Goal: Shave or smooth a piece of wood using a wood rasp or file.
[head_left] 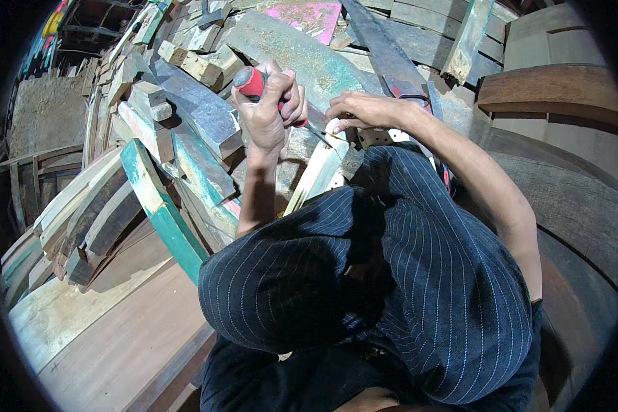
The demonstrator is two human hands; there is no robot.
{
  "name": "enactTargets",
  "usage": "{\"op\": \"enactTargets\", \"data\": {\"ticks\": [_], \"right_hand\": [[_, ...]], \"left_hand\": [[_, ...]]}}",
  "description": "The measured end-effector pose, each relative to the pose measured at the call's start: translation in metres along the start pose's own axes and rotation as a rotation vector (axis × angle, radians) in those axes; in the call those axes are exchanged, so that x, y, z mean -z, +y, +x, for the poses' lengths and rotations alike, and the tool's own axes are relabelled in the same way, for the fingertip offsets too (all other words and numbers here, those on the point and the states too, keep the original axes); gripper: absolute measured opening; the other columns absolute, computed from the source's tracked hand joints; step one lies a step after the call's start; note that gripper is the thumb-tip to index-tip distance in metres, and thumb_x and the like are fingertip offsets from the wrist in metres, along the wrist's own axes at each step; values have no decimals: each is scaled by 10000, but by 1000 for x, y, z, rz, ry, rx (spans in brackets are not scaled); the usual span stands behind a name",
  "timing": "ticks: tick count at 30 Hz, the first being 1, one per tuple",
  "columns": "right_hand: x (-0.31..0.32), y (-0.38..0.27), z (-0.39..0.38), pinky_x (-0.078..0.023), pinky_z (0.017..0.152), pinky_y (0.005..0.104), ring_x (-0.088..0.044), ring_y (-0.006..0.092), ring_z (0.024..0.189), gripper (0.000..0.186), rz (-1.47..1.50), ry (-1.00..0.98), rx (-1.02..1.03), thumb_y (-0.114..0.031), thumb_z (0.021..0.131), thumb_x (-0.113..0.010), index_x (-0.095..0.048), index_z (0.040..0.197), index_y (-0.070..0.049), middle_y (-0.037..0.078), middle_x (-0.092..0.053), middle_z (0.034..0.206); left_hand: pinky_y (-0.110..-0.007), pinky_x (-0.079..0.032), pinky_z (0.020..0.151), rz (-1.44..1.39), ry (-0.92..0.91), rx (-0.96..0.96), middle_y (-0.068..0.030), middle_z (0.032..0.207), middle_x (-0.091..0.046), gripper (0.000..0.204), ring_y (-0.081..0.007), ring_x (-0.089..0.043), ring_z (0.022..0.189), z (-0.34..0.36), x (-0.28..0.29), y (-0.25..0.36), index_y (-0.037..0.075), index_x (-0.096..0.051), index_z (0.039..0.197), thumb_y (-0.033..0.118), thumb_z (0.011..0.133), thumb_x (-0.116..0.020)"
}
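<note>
My left hand [268, 110] is closed around the red and black handle of a screwdriver [248, 81]. Its thin shaft slants down to the right, and the tip meets the upper end of a pale strip of wood [316, 172]. My right hand [364, 111] has its fingers bent over that same end, gripping it just beside the tip. The lower part of the strip runs down behind my raised knee in dark striped trousers [281, 261]. What lies under my right fingers is hidden.
A handsaw blade [384, 51] lies beyond my right hand. Wood offcuts [199, 123] are heaped to the left, near a green-painted slat [161, 213]. Sawdust covers a grey-green board [288, 55] ahead. A curved brown timber [549, 93] stands at right; planks [130, 336] lie at lower left.
</note>
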State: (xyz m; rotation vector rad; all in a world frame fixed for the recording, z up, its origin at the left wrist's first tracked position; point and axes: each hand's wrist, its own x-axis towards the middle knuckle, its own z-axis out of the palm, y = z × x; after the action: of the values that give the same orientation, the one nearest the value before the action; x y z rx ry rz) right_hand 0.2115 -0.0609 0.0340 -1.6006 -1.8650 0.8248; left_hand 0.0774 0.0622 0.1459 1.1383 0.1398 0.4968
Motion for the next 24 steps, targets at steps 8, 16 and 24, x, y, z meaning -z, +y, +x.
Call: {"op": "enactTargets", "data": {"ticks": [8,16,24], "right_hand": [[-1,6,-4,-429,915,453,-549,346,1034,395,2,24,29,-387,902,-564,-597,1109,-51,147,-596,1014],[-3,5,-2,-419,931,455,-541,337,1045,396,11,20,9,-402,902,-559,-596,1107,-66,141,-588,1019],[-5,7,-6,-413,930,443,-532,328,1043,391,-12,34,27,-383,907,-554,-598,1111,-51,130,-580,1003]], "left_hand": [[-259,-248,356,102,-22,-33,-20,476,-372,255,-82,-311,365,1,-2,0,33,-424,674,28,911,-520],[-265,-264,348,83,8,-40,-15,466,-353,259,-83,-321,363,-1,0,-10,33,-420,677,41,915,-523],[-267,-267,360,56,60,-179,-16,492,-341,160,-85,-288,376,-26,-2,-17,57,-385,791,3,896,-493]]}}
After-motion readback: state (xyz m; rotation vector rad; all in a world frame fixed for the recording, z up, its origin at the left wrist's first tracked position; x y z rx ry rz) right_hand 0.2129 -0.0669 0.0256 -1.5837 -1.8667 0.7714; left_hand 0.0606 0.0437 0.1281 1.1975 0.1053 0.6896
